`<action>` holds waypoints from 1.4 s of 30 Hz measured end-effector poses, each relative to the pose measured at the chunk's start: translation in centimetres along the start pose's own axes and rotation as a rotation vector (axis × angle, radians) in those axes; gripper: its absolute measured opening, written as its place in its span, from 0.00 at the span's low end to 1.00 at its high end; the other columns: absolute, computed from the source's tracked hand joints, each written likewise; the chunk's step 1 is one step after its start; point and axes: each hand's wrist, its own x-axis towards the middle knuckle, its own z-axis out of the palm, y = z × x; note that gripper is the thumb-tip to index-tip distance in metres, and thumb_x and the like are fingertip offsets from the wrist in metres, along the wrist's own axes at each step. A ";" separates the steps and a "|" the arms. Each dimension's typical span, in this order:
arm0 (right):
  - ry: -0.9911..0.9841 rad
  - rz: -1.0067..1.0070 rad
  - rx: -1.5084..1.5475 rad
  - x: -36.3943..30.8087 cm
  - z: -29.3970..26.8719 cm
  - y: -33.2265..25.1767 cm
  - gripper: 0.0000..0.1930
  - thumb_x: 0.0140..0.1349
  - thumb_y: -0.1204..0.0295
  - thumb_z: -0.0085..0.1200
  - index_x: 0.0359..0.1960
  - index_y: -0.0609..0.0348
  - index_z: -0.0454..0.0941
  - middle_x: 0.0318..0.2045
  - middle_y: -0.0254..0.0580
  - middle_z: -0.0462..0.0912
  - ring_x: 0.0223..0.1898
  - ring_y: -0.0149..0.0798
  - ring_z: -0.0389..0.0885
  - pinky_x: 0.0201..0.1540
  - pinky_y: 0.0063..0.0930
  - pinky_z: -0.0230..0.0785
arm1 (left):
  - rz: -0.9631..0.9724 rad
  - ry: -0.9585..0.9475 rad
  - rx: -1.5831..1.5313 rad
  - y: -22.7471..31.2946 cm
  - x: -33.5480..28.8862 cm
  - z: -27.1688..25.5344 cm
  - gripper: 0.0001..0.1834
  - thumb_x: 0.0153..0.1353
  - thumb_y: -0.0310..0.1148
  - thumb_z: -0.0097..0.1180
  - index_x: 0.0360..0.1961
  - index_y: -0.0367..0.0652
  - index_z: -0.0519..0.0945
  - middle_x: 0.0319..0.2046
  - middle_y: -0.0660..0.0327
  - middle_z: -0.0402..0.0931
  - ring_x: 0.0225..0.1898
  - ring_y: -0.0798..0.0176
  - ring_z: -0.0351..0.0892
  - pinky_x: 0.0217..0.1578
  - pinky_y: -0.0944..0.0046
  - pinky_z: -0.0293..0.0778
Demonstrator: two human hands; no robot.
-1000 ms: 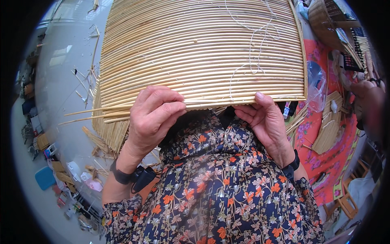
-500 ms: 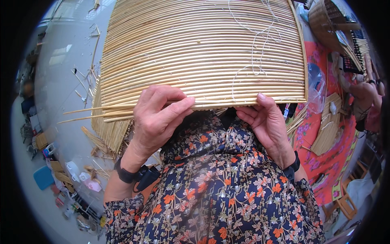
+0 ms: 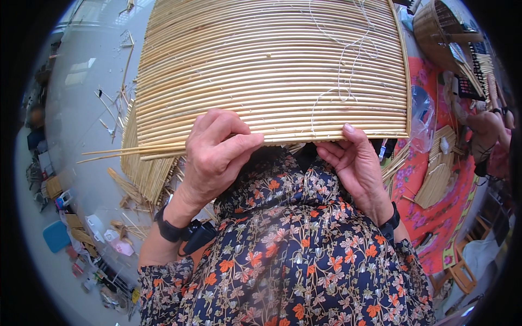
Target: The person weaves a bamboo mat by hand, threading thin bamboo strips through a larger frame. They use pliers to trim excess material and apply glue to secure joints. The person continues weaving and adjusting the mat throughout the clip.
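A panel of pale stalks [image 3: 272, 70] laid side by side, bound along its right edge, spreads in front of me. My left hand [image 3: 217, 152] is closed on its near edge, thumb and forefinger pinching the outermost stalks. Two thin stalk ends [image 3: 117, 152] stick out to the left beyond that hand, close together. Farther right, my right hand [image 3: 353, 165] grips the same near edge, thumb on top and fingers curled below. A loose white thread [image 3: 341, 70] loops across the panel and runs down to the edge between my hands.
Beneath the panel's left side lies another bundle of stalks [image 3: 144, 174], with scraps on the grey floor. To the right, a red floral cloth [image 3: 435, 228] carries a stalk piece [image 3: 437, 168] and a clear plastic bag [image 3: 421, 119]. A woven basket [image 3: 435, 32] and another person's arm [image 3: 489, 130] are beyond.
My left hand has shifted slightly to the right along the near edge. The two protruding stalk ends have come closer together. My right hand stays nearly still.
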 end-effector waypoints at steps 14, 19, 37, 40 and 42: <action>-0.011 0.013 -0.021 1.5 -2.8 1.1 0.21 0.73 0.62 0.65 0.62 0.60 0.81 0.55 0.51 0.90 0.58 0.55 0.90 0.65 0.53 0.82 | 0.091 0.202 0.134 0.0 -1.5 -0.2 0.18 0.56 0.32 0.76 0.49 0.51 0.91 0.47 0.65 0.86 0.53 0.56 0.84 0.55 0.54 0.77; -0.024 0.015 -0.014 1.8 -3.1 1.2 0.22 0.73 0.62 0.66 0.63 0.59 0.80 0.55 0.50 0.90 0.59 0.56 0.90 0.64 0.54 0.83 | -0.047 0.298 0.356 -1.1 -7.3 -2.2 0.18 0.51 0.29 0.79 0.45 0.51 0.91 0.44 0.66 0.85 0.48 0.57 0.84 0.49 0.55 0.75; -0.028 0.010 -0.080 0.9 -1.6 0.6 0.25 0.73 0.59 0.68 0.65 0.56 0.77 0.58 0.51 0.88 0.59 0.52 0.89 0.65 0.49 0.82 | -0.041 0.180 0.232 -2.6 -5.9 -2.7 0.14 0.51 0.26 0.79 0.40 0.50 0.92 0.36 0.67 0.82 0.40 0.58 0.81 0.42 0.56 0.72; -0.012 0.008 -0.039 0.8 -1.4 0.6 0.23 0.74 0.62 0.66 0.64 0.60 0.77 0.58 0.54 0.88 0.59 0.54 0.89 0.65 0.52 0.83 | -0.036 0.177 0.194 -2.7 -6.0 -2.7 0.15 0.51 0.24 0.79 0.41 0.48 0.92 0.36 0.66 0.82 0.40 0.57 0.81 0.42 0.56 0.72; -0.014 0.009 -0.028 0.8 -1.3 0.6 0.23 0.74 0.63 0.65 0.63 0.63 0.77 0.57 0.55 0.88 0.59 0.55 0.90 0.65 0.53 0.83 | -0.031 0.169 0.201 -2.8 -5.9 -2.8 0.16 0.50 0.23 0.78 0.42 0.47 0.92 0.35 0.65 0.81 0.40 0.57 0.80 0.42 0.56 0.72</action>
